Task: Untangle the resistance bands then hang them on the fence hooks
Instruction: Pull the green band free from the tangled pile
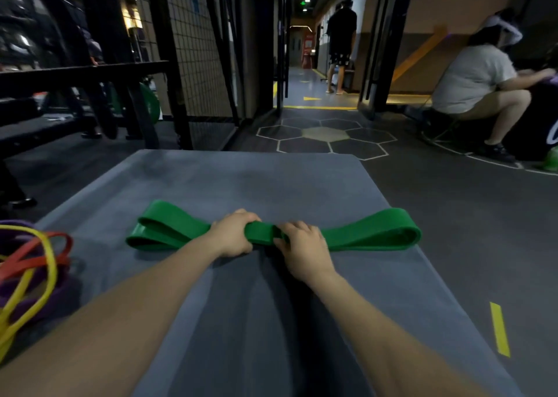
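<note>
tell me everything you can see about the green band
The green band is a wide, flat, smooth loop that looks like rubber, folded into layers and lying crosswise on the grey mat. Loops fan out at each end. The left hand and right hand grip its bunched middle side by side.

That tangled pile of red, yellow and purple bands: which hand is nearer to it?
Left. The left hand grips the green band mid-mat, nearer the pile at the left edge; the right hand grips it just beyond.
</note>
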### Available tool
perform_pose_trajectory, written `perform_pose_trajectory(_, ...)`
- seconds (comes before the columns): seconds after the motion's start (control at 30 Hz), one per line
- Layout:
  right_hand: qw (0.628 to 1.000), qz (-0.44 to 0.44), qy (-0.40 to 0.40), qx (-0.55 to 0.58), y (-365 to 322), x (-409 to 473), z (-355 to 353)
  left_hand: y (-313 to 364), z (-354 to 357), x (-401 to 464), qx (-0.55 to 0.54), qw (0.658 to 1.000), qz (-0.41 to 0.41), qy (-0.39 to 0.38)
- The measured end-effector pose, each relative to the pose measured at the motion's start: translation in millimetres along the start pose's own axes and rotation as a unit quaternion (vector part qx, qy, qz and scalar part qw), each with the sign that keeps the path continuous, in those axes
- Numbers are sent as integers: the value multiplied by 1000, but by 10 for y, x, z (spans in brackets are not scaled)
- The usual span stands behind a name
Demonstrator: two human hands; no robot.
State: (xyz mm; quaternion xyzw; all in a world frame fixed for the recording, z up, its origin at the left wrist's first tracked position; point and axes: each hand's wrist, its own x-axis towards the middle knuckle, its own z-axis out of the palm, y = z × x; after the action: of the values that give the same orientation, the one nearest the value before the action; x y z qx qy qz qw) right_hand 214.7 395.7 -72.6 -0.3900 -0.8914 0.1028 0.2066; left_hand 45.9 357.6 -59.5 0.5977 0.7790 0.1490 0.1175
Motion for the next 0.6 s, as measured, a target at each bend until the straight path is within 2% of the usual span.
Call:
perform_pose_trajectory(0.13,998,-2,61,25,63,-20,170,-15,-74,9,40,999,15,-21)
perform_pose_trajectory(0.27,998,-1,61,4,84,-17,192,-58,-313,-186,173,980,96,-19)
perform_pose_trajectory(0.33,997,-2,72,-1,72,-24,215,-203,-405,-354,218,970,108,3)
perform_pose_trajectory(0.47,996,-7,84,-16,39,-31,243,-573,-523,-636,296,951,68,60)
perform_pose_trajectory(0.6,996,-11,82,-29,30,-60,242,-747,-798,-685,379,925,7,-9)
